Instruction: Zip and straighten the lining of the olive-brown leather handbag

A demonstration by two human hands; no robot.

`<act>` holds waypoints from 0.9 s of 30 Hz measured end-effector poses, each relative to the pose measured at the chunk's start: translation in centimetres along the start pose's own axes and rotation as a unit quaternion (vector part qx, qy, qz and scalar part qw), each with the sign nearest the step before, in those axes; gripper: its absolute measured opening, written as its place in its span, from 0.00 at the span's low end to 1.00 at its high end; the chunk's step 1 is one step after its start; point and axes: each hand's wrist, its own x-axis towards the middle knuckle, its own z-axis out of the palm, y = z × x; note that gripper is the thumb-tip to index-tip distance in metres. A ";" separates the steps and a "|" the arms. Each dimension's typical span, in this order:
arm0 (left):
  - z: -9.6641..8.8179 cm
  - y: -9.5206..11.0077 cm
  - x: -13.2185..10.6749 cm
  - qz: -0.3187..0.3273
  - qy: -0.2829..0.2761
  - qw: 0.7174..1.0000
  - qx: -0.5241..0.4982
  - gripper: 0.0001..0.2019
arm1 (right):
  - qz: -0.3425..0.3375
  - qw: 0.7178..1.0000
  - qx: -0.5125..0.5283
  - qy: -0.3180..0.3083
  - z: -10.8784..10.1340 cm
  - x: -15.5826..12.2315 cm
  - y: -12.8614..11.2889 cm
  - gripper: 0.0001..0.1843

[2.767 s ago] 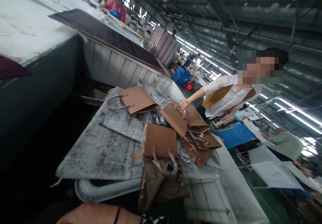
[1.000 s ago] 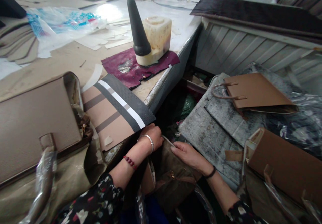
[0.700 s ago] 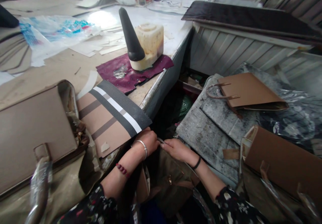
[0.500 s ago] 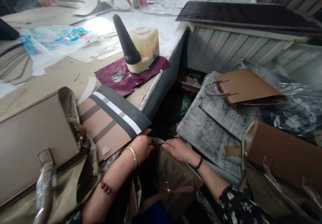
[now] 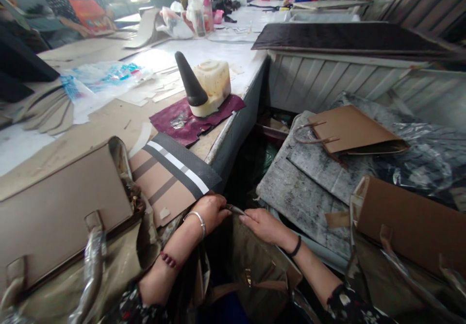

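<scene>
Low in the middle of the view, a brown handbag in a clear plastic wrap (image 5: 255, 270) hangs in the gap between two tables. My left hand (image 5: 213, 211) is closed on the top edge of that wrap. My right hand (image 5: 262, 224) pinches the same edge from the other side, fingertips almost touching the left ones. A silver bangle and a red bead bracelet sit on my left wrist, a black band on my right.
A beige handbag (image 5: 61, 217) and striped leather panel (image 5: 171, 173) lie on the worktable (image 5: 109, 115) at left, behind them a black cone (image 5: 189, 79) against a yellowish jug (image 5: 214, 84). At right, tan handbags (image 5: 349, 130) (image 5: 411, 227) rest on grey boards (image 5: 302, 183).
The view swung from a co-worker at the bag pile to my own hands. Since then both hands drew together on the wrap's top edge and hold it; the head tilted up slightly.
</scene>
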 end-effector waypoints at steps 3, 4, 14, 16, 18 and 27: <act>0.1 0.3 0.0 -0.021 -0.002 1.000 0.017 0.09 | -0.019 0.998 0.047 0.027 0.2 -0.2 0.0 0.15; 0.2 0.3 0.0 -0.029 0.000 0.999 0.019 0.10 | -0.033 0.996 0.082 0.028 0.2 -0.2 0.0 0.14; 0.5 0.5 0.4 -0.056 0.001 0.998 0.024 0.10 | -0.024 0.978 0.209 -0.005 0.7 0.1 1.0 0.14; 0.5 0.6 0.5 -0.062 0.001 0.998 0.025 0.10 | -0.024 0.975 0.220 -0.009 0.9 0.2 1.2 0.14; 0.6 0.7 0.5 -0.068 0.001 0.997 0.025 0.10 | -0.027 0.972 0.232 -0.016 1.0 0.2 1.4 0.15; 0.9 0.8 0.9 -0.100 0.001 0.995 0.019 0.10 | -0.031 0.969 0.245 -0.025 1.1 0.5 1.6 0.16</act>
